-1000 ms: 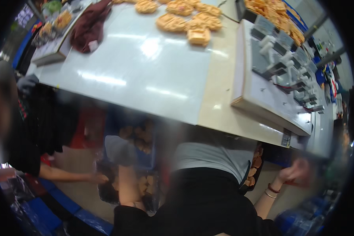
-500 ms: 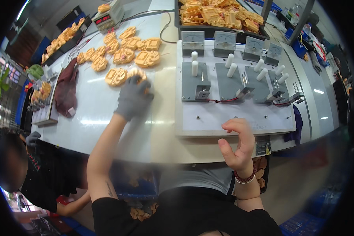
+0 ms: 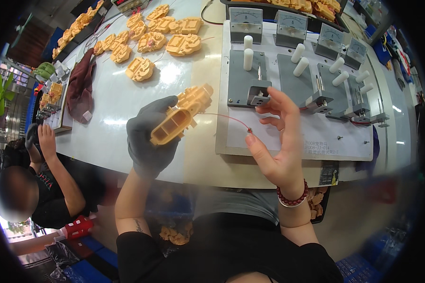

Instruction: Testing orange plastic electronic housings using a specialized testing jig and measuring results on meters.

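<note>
"Where's our orange part (image 3: pixel 182 113)?"

"Just left of centre in the frame, tilted above the table. Our gloved left hand (image 3: pixel 148 137) is closed around it, some fingertips hidden."

"And our right hand (image 3: pixel 285 146)?"

"Right of centre, fingers spread and curved, thumb apart. The red wire (image 3: pixel 229 117) ends by the thumb tip; we can't tell whether they touch."

"What could go wrong?"

"Pulling on that thin wire could tear it loose; left dangling, it might snag the grey clamp (image 3: pixel 259 95)."
</note>
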The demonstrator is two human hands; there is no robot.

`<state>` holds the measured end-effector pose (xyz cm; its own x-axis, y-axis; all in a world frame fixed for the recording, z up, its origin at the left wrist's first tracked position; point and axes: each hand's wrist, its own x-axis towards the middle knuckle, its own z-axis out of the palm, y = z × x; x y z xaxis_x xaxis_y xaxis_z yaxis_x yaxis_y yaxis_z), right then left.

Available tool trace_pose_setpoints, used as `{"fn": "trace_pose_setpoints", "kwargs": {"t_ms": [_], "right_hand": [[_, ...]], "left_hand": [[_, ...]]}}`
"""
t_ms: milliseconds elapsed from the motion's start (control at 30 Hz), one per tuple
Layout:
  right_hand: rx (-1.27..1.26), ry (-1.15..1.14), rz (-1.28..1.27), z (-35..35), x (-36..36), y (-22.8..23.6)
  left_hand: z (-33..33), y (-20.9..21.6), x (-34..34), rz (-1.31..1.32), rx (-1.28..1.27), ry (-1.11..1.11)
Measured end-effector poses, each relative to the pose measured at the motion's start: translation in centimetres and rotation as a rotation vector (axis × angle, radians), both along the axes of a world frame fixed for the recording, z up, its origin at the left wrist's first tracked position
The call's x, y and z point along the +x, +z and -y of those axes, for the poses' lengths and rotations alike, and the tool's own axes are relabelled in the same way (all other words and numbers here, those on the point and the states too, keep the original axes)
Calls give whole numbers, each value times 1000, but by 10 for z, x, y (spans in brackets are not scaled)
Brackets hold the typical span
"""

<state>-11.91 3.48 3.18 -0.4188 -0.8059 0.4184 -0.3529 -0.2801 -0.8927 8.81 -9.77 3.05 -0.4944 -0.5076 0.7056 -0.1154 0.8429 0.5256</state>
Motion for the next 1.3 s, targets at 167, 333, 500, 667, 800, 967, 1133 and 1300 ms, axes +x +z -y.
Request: {"fn": "trace_pose_setpoints", "kwargs": {"t_ms": [167, 333, 500, 667, 800, 967, 1133, 1300], "right_hand": [[-57, 95, -10, 1, -5, 3], [-51, 218, -44, 1, -13, 5], [-74, 185, -76, 0, -16, 3], [-106, 178, -91, 0, -8, 7], [-104, 131, -93, -1, -12, 0], [-163, 139, -96, 0, -8, 1], [-149, 148, -100, -1, -10, 2], [-115, 172, -87, 0, -7, 1]], "left_hand": [[-3, 8, -1, -54, -4, -60], [8, 21, -3, -26, -243, 108], [45, 94, -79, -183, 232, -10], [117, 129, -140, 786, 227, -127], [115, 100, -203, 1070, -235, -76], [143, 87, -212, 1237, -596, -167], [151, 85, -212, 1266, -192, -85], [108, 82, -220, 1215, -34, -12]]}}
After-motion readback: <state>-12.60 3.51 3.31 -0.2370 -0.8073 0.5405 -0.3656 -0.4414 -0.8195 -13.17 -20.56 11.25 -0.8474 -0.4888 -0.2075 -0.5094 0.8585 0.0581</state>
